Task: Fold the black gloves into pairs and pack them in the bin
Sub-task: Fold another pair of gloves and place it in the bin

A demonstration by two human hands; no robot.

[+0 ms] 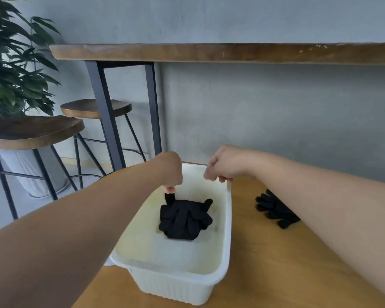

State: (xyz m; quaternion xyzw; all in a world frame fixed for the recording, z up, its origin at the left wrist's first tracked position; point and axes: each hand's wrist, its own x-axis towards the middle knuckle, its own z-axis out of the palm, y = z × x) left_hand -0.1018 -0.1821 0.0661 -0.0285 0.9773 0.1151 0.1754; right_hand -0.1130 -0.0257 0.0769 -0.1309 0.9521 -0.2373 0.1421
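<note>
A white plastic bin [228, 230] stands on the wooden table [276, 263]. Inside it lies a folded bundle of black gloves [185, 221]. My left hand [170, 172] reaches down into the bin and pinches one upright glove finger at the bundle's far left corner. My right hand [222, 167] hovers over the bin's far right rim with its fingers curled; nothing shows in it. More black gloves [273, 210] lie loose on the table to the right of the bin, partly hidden by my right forearm.
Two wooden stools [31, 130] stand on the floor to the left, with a potted plant [11, 63] behind them. A high wooden counter [209, 53] on dark metal legs runs along the grey wall beyond the table.
</note>
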